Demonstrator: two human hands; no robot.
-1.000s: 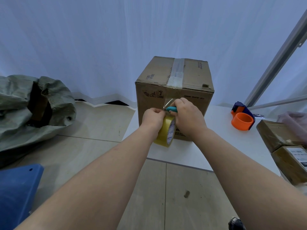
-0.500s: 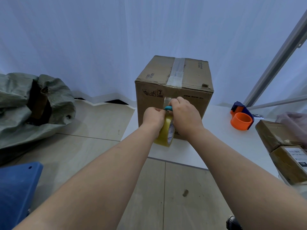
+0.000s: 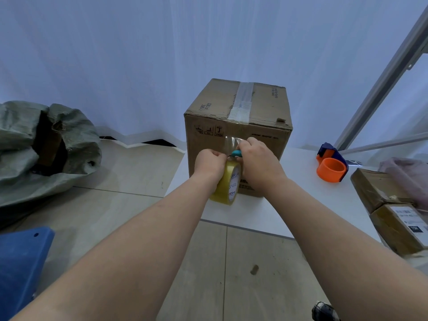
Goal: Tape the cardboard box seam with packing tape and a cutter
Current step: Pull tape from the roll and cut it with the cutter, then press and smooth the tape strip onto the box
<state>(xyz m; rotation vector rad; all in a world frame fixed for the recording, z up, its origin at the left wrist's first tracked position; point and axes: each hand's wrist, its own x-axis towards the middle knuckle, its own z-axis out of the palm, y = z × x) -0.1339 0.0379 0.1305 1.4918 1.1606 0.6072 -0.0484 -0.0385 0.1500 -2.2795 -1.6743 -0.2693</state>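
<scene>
A brown cardboard box (image 3: 215,107) stands on the white table (image 3: 298,181), with a strip of clear tape along its top seam (image 3: 243,100) and down the front face. My left hand (image 3: 208,162) grips a yellowish packing tape roll (image 3: 228,185) held against the box front. My right hand (image 3: 257,158) holds a small teal cutter (image 3: 236,153) at the stretched tape just above the roll. Most of the cutter is hidden inside my fingers.
An orange and blue tape dispenser (image 3: 331,166) sits on the table to the right. Two brown parcels (image 3: 393,209) lie at the right edge. A green sack (image 3: 39,144) is on the tiled floor at left, and a blue object (image 3: 20,262) at bottom left.
Both hands with the roll and cutter have shifted slightly up the box front. The cutter sits against the tape strand; the box has not moved.
</scene>
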